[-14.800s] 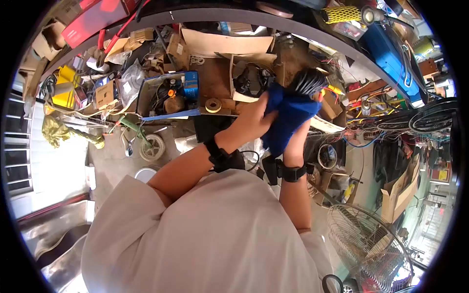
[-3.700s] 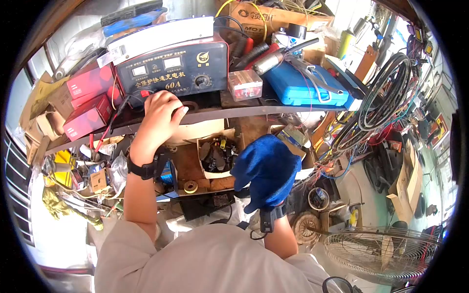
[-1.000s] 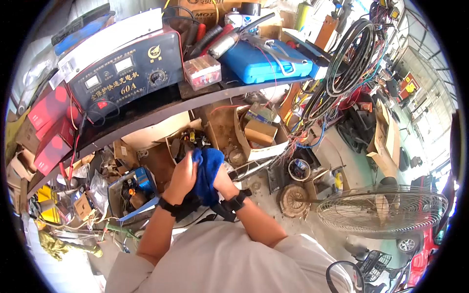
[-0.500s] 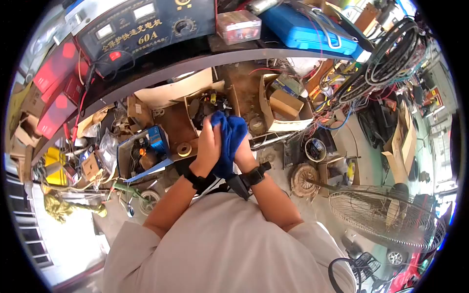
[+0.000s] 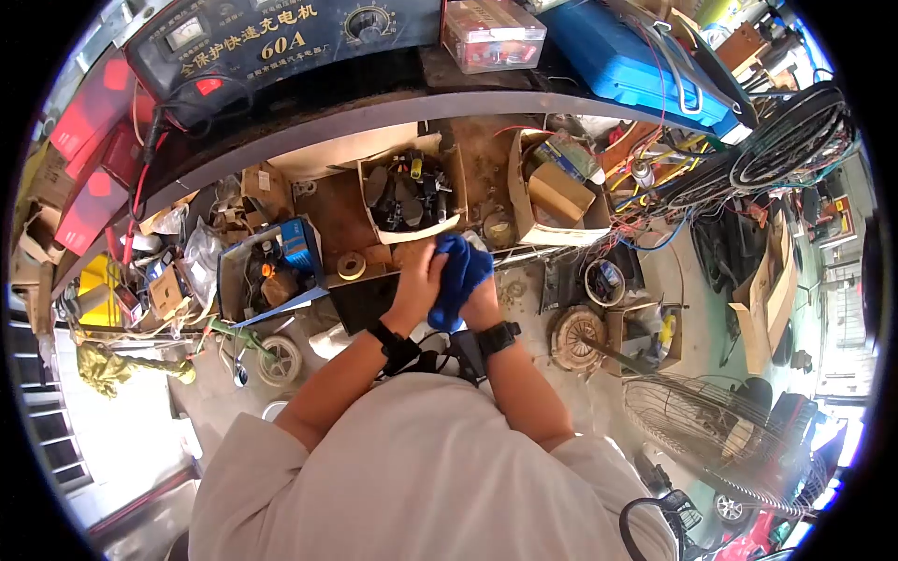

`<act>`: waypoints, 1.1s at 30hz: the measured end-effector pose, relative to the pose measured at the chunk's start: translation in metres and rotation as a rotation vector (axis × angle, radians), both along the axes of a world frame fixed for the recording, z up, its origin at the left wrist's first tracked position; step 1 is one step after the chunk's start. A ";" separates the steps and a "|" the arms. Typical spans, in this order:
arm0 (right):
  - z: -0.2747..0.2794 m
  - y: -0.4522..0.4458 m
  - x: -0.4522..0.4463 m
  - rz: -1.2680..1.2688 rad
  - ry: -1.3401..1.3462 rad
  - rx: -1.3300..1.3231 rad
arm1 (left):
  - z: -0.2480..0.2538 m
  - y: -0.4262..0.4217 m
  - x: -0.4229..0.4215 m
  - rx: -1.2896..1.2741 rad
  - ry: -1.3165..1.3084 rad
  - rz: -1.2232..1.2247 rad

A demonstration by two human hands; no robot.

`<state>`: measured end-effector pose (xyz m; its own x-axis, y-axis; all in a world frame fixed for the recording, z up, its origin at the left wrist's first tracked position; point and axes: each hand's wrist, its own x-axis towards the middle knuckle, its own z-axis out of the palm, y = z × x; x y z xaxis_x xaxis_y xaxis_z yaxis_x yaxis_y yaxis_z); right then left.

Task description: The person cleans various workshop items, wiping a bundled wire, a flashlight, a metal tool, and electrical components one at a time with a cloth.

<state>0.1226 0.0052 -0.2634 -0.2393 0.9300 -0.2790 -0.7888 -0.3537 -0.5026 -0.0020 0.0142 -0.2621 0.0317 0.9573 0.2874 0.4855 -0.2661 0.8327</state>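
Observation:
A dark blue cloth (image 5: 458,280) is bunched up between my two hands in front of my chest. My left hand (image 5: 417,288) is closed on its left side, fingers wrapped against the fabric. On the other side my right hand (image 5: 483,301) presses into the cloth, which covers most of its fingers. Something pale and shiny shows at the cloth's upper edge, too small to make out. Just beyond my hands stands an open cardboard box (image 5: 458,224) of dark parts.
Above the lower shelf runs a bench edge (image 5: 374,114) carrying a 60A charger (image 5: 281,47), a clear plastic box (image 5: 494,42) and a blue case (image 5: 608,65). A floor fan (image 5: 692,421) stands at right. Coiled cables (image 5: 786,140) hang beyond it.
Both hands and the cloth have moved lower and slightly right in view. The cloth is bunched smaller, no longer hanging toward my wrists. The parts box behind is less covered.

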 end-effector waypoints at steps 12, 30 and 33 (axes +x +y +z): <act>0.012 0.020 0.022 -0.051 -1.536 0.613 | -0.014 0.029 -0.024 -0.452 -0.395 0.004; -0.014 0.004 0.069 -0.085 -0.854 0.309 | -0.140 0.246 -0.080 -0.715 -0.753 0.507; 0.032 0.001 0.074 -0.203 -1.372 0.469 | -0.178 0.281 -0.095 -0.693 -0.503 0.536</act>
<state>0.1967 0.0058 -0.2318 0.1020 0.9825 0.1561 0.3785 0.1068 -0.9194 -0.0966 0.2955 -0.4400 -0.4236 0.7707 -0.4761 -0.0511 0.5044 0.8620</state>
